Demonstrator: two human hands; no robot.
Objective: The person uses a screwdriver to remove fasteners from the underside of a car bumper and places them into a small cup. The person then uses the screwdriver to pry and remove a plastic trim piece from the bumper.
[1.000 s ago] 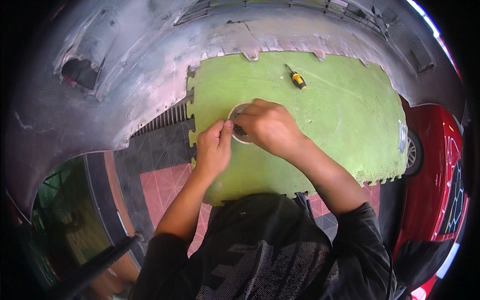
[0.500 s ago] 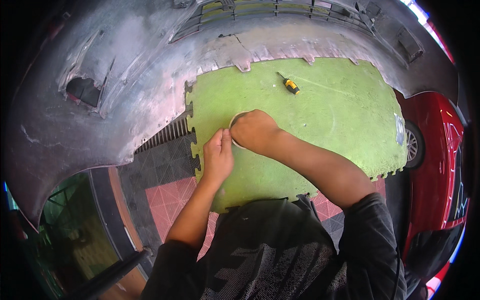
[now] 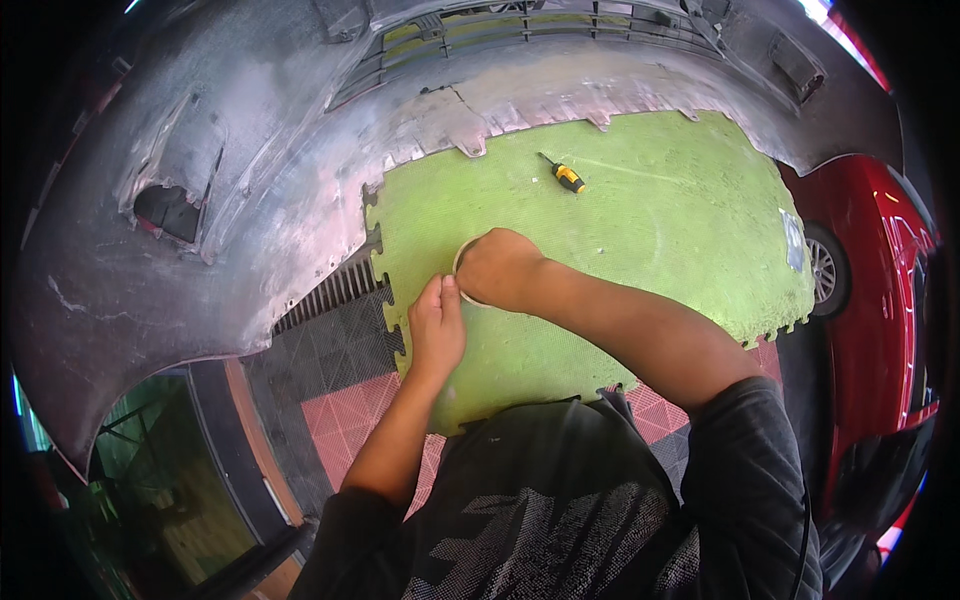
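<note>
My right hand [image 3: 501,270] is closed in a fist around a pale ring-shaped roll, which looks like a roll of tape [image 3: 471,299]. Only the roll's thin whitish rim shows past the fingers. On its left side my left hand [image 3: 436,328] pinches at the rim, thumb against curled fingers. Whatever lies inside that pinch is hidden. Both hands meet above a green foam mat [image 3: 620,230]. Farther off on the mat lies a yellow and black screwdriver [image 3: 568,178], touched by neither hand.
A large, scuffed grey car bumper [image 3: 290,130] curves across the far and left sides, with grille slats and a crack near its lower edge. A red car [image 3: 870,300] stands at the right. Red and dark floor tiles [image 3: 350,420] show beside the mat.
The whole view has shifted slightly, so the bumper and screwdriver appear a little farther left. My hands keep nearly the same grip on the roll.
</note>
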